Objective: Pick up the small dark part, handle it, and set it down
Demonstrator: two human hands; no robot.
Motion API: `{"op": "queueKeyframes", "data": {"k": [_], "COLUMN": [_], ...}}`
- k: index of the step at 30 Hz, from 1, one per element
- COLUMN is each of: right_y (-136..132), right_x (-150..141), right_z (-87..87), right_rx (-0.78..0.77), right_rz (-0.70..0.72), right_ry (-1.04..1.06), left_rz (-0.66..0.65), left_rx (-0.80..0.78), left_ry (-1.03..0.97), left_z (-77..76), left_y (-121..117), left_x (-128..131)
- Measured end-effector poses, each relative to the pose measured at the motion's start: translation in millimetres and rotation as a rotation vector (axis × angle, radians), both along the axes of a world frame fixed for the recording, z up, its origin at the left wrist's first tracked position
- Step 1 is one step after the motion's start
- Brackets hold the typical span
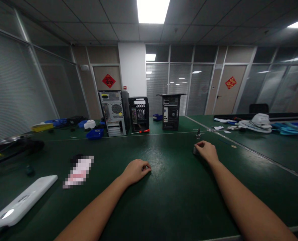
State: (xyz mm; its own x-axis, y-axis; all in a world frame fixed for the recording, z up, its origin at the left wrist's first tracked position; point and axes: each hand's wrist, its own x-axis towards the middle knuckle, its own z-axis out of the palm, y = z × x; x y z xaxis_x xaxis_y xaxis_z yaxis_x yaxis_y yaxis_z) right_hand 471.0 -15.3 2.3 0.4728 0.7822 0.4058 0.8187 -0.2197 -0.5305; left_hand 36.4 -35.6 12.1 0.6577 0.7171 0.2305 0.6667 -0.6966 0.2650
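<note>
My right hand [207, 151] reaches forward on the right side of the green table, its fingers pinched on a small grey metal-looking piece [195, 150] at the tabletop. Just beyond those fingers stands a small pointed metal part [198, 134], apart from the hand. Near the middle of the table rests my left hand [136, 171]. Its fingers are loosely curled in, thumb close to the index finger, and nothing shows between them. The inside of that palm is hidden.
Three computer cases [117, 113] stand at the back, with a red-handled screwdriver [142, 131] before them. Blue trays [95, 134] lie left of them. A white flat device [23, 201] and a blurred-out pink item [78, 172] lie left. A white cap [258, 122] sits far right.
</note>
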Motion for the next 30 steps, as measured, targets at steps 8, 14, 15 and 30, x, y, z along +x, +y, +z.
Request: {"op": "queueKeyframes", "data": {"k": [8, 14, 15, 30], "right_y": [0, 3, 4, 1], "right_x": [-1, 2, 2, -5], "right_z": [-1.5, -6.5, -7.2, 2.7], "right_rx": [0.015, -0.012, -0.017, -0.123], "right_rz": [0.017, 0.024, 0.033, 0.046], "right_ry": [0.018, 0.053, 0.056, 0.077], "left_rz": [-0.001, -0.004, -0.004, -0.008], "left_rx": [0.005, -0.001, -0.001, -0.009], "left_ry": [-0.002, -0.003, -0.003, -0.005], "left_z": [0.7, -0.3, -0.3, -3.1], "left_y": [-1, 0, 0, 2], "left_x": [0, -1, -1, 0]}}
